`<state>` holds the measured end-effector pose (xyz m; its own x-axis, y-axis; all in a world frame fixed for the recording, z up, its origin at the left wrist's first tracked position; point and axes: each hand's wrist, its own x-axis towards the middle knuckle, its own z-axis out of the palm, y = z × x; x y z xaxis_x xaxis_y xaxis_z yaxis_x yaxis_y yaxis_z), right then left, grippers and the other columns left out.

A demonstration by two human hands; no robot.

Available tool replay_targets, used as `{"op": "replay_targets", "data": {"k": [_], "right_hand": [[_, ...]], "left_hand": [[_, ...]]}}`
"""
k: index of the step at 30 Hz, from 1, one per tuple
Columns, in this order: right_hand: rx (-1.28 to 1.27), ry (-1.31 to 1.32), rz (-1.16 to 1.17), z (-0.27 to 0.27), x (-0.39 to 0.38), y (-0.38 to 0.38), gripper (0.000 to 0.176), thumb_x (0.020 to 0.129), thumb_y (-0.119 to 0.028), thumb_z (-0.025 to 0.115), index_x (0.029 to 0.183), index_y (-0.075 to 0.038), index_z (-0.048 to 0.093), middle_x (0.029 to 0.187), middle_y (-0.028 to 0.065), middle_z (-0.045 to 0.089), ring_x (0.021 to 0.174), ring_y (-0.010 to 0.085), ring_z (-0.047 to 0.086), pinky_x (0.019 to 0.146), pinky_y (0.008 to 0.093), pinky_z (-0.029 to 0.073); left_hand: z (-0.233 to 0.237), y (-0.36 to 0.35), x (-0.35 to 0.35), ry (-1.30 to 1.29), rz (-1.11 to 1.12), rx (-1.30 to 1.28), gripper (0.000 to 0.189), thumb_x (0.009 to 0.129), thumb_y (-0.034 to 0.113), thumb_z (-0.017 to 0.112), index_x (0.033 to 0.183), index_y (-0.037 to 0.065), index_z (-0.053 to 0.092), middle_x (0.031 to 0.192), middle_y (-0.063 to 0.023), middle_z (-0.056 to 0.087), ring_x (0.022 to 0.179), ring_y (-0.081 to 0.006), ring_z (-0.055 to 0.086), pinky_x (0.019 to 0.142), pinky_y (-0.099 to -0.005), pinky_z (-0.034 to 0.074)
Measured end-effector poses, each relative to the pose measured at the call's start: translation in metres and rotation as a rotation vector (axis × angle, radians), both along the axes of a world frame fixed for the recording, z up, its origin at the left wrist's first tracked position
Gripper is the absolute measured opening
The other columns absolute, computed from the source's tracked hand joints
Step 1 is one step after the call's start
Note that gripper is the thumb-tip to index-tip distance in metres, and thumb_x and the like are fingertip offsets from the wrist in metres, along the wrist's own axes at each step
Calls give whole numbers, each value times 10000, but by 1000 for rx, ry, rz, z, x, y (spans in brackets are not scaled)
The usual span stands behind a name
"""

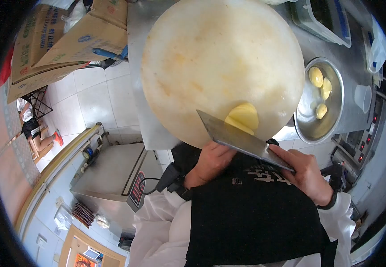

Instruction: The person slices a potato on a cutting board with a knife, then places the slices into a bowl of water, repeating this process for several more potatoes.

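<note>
My right hand (306, 171) is closed round the handle end of a cleaver (246, 140). Its wide steel blade slants over the near edge of a round cutting board (210, 58). Just beyond the blade lie pale yellow potato slices (246, 116), overlapping on the board. My left hand (213, 162) is on the near side of the blade, fingers curled in close to it. The blade hides its fingertips and whatever they may hold.
A steel bowl (320, 98) with several peeled potatoes stands right of the board. Beyond it are a clear plastic cup (362, 98) and a plastic tub (322, 22). Cardboard boxes (77, 40) stand at the upper left; a person's leg (46, 141) shows far left.
</note>
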<state>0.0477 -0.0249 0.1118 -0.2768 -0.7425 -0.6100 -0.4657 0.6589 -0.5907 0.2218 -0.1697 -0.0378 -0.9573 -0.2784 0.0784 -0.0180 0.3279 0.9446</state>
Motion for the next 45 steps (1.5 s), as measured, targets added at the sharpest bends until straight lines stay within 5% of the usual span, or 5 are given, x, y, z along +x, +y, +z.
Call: {"op": "replay_targets", "data": {"k": [15,19,24,30,45], "right_hand": [[-230,63,-189,-51,7,22,467,748,-44,572,1209,-56,497,661,139,576,579,305,585,546,391,474],[-4,-263,-1191,-56,-6,76,62,827,-71,536,812,-19,505,550,28,488,403,109,466,357,246,390],[-139,-96,-1325,-45,-30,124,114,811,-45,504,707,-6,477,535,33,465,363,102,427,355,243,373],[-65,-139,-1100,-40,-11,110,136,843,-70,518,717,-24,497,539,12,469,395,94,436,374,238,369],[-22,132,-182,-31,1,41,554,675,9,568,1213,-116,534,797,183,614,690,336,599,640,404,485]], "left_hand": [[25,-26,-20,59,-45,-210,413,671,50,660,1079,80,599,1072,-39,588,991,-244,555,862,-349,466],[53,-39,-39,-37,-47,-288,454,668,50,654,1112,88,567,1088,-37,581,1039,-241,525,873,-363,445],[56,-41,-56,-157,-356,-500,473,659,38,709,1103,95,557,1045,-78,576,993,-271,524,871,-366,421],[45,-16,-56,-215,240,461,499,682,67,701,1134,95,490,1118,-129,503,959,-251,514,833,-341,431],[20,-9,-27,-197,360,-217,624,559,83,821,1105,138,524,1069,-123,485,998,-300,488,813,-377,439]]}}
